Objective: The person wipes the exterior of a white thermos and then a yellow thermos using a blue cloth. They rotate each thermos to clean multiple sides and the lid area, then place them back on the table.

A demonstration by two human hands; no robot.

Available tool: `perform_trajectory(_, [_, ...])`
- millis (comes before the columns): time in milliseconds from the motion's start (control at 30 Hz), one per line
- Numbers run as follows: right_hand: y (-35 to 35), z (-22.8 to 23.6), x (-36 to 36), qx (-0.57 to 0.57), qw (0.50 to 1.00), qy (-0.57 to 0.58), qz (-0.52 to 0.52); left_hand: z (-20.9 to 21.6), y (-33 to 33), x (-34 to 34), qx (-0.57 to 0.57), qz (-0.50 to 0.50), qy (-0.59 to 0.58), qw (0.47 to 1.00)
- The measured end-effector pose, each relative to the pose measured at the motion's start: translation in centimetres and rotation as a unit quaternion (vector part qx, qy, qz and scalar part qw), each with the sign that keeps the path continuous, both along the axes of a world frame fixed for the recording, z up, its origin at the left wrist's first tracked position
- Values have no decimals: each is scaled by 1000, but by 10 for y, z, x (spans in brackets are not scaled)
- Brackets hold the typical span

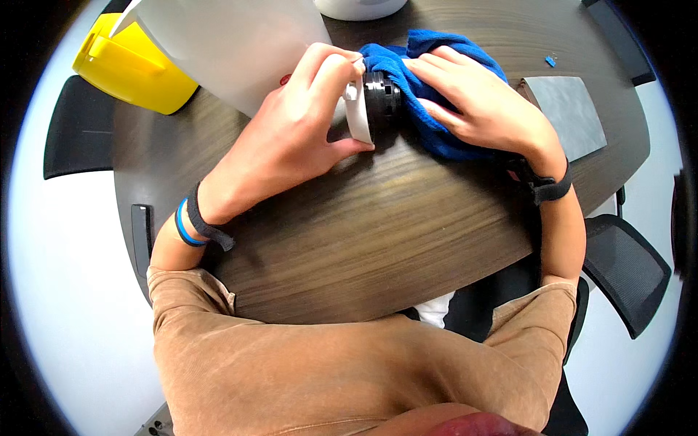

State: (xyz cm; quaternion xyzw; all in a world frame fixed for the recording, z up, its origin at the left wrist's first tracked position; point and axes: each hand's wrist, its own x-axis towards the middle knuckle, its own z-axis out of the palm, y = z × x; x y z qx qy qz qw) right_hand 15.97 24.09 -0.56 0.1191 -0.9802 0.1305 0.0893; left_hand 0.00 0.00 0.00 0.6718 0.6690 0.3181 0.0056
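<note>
My left hand (305, 109) is closed on the rim of a white disc-shaped part (358, 116), thumb below and fingers above. A black ribbed cylindrical piece (382, 96) sits against the disc's right side. My right hand (476, 102) grips a bunched blue cloth (443, 142), which touches the black piece and hides its far end. The fingers lie over the folds, partly sunk in them. Beyond my left hand stands a large whitish translucent container (233, 51) with a small red mark on it. Whether the disc touches this container cannot be seen.
A yellow container (134, 65) is at the far left, beside a black chair (80, 131). A white round vessel (361, 6) stands at the back. On the right are a grey flat pad (571, 116) and a small blue scrap (550, 61). A black slim object (142, 236) lies by the table's left edge.
</note>
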Motion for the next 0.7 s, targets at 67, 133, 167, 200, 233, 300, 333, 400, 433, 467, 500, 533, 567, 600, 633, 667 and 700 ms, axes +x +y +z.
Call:
perform_trajectory(67, [2,0,-1,-5,1000,-14,7,2,-2,1,-12,8,-9,1000])
perform_trajectory(133, [6,-3,-10,-11,999,46,16,8,1,-6,26,9,10,1000])
perform_trajectory(167, [4,-6,-12,-19,997,66,20,10,0,-7,38,10,10,999])
perform_trajectory(200, [4,-6,-11,-27,998,60,17,9,-1,-6,43,-1,-15,999])
perform_trajectory(233, [4,-3,-11,-35,998,55,15,9,-1,-4,52,1,-11,999])
perform_trajectory(300, [5,-4,-9,-32,998,46,18,8,-2,-1,70,4,-4,998])
perform_trajectory(333, [6,-5,-9,-21,999,43,24,8,0,-2,97,-4,-4,995])
perform_trajectory(400, [6,-8,-9,2,999,48,24,12,0,-3,101,6,1,995])
perform_trajectory(433, [5,-7,-9,-2,998,54,44,12,-1,-5,107,8,16,994])
perform_trajectory(467, [5,-4,-9,-5,996,59,64,12,-1,-6,104,7,34,994])
perform_trajectory(500, [4,-1,-9,-5,994,63,84,9,0,-6,104,6,49,993])
perform_trajectory(533, [3,0,-8,-30,993,58,94,8,1,-6,104,6,65,992])
perform_trajectory(567, [2,1,-8,-41,992,55,104,9,2,-6,112,5,75,991])
perform_trajectory(600, [1,2,-8,-51,991,50,114,9,3,-6,120,5,83,989])
perform_trajectory(633, [0,3,-7,-62,989,45,125,10,3,-5,127,6,91,988])
perform_trajectory(667, [-2,9,-6,-76,987,39,137,11,4,-5,128,11,92,987])
perform_trajectory(700, [-6,15,-5,-99,985,24,139,12,2,-3,129,19,92,987])
